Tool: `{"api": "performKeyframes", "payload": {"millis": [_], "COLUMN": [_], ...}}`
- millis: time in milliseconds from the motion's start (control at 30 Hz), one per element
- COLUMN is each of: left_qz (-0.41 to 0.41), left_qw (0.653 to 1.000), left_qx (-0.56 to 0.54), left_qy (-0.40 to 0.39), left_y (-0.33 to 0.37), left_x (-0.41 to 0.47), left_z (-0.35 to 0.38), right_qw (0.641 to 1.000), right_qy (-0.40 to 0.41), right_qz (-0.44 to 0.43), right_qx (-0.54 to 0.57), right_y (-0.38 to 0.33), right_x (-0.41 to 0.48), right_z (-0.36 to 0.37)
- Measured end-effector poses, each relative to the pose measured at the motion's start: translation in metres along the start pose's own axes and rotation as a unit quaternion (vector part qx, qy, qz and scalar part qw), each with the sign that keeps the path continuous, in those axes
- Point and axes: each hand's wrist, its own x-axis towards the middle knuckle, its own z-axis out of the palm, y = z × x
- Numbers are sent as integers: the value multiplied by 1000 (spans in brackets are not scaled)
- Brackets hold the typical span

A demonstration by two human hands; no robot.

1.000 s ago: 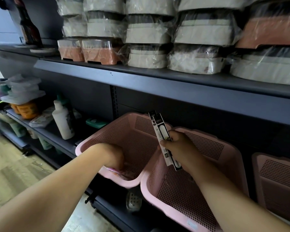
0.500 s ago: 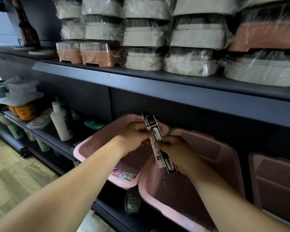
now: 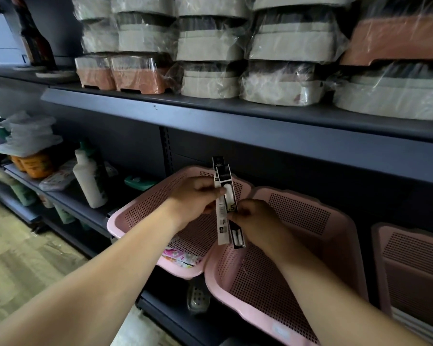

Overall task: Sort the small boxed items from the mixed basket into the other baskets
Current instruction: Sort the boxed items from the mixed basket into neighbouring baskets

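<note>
Two slim black-and-white boxes (image 3: pixel 226 201) stand upright side by side above the gap between two pink perforated baskets. My left hand (image 3: pixel 195 201) pinches them from the left near their middle. My right hand (image 3: pixel 254 221) grips their lower part from the right. The left pink basket (image 3: pixel 145 211) holds a flowery packet (image 3: pixel 181 257) at its near corner. The middle pink basket (image 3: pixel 335 236) lies under my right forearm and shows only its mesh floor. A third pink basket (image 3: pixel 410 265) sits at the far right.
A dark shelf edge (image 3: pixel 260 131) runs just above the baskets, loaded with plastic-wrapped stacked tubs (image 3: pixel 210 46). To the left stand a white bottle (image 3: pixel 89 181), orange jars (image 3: pixel 35 163) and a green item (image 3: pixel 138 182). Wooden floor (image 3: pixel 18 258) lies lower left.
My left hand came up out of the left basket and joined my right hand on the boxes. Two boxes now show side by side where one showed before.
</note>
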Motion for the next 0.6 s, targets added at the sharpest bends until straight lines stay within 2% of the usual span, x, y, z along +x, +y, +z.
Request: {"api": "performKeyframes", "payload": {"millis": [100, 200, 233, 300, 333, 433, 500, 600], "left_qz": [50, 116, 121, 94, 51, -106, -123, -71], "left_qw": [996, 951, 918, 818, 785, 731, 725, 752], "left_qx": [74, 279, 376, 566, 610, 626, 626, 627], "left_qy": [22, 60, 39, -47, -96, -249, -260, -192], "left_y": [-4, -13, -19, -34, -44, -65, -71, -77], "left_x": [8, 15, 16, 16, 17, 13, 13, 17], "left_z": [-12, -39, -48, -60, -64, -63, -60, -65], "right_qw": [1000, 999, 999, 999, 999, 999, 999, 999], "right_qy": [21, 37, 40, 45, 45, 44, 41, 37], "right_qz": [7, 16, 19, 19, 19, 21, 23, 31], "right_qx": [-22, -8, 2, 6, 6, 9, 12, 20], "right_y": [4, 7, 8, 9, 9, 9, 10, 9], "right_x": [1, 1, 0, 0, -1, -2, -2, -3], "right_z": [-6, -12, -13, -14, -14, -13, -13, -13]}}
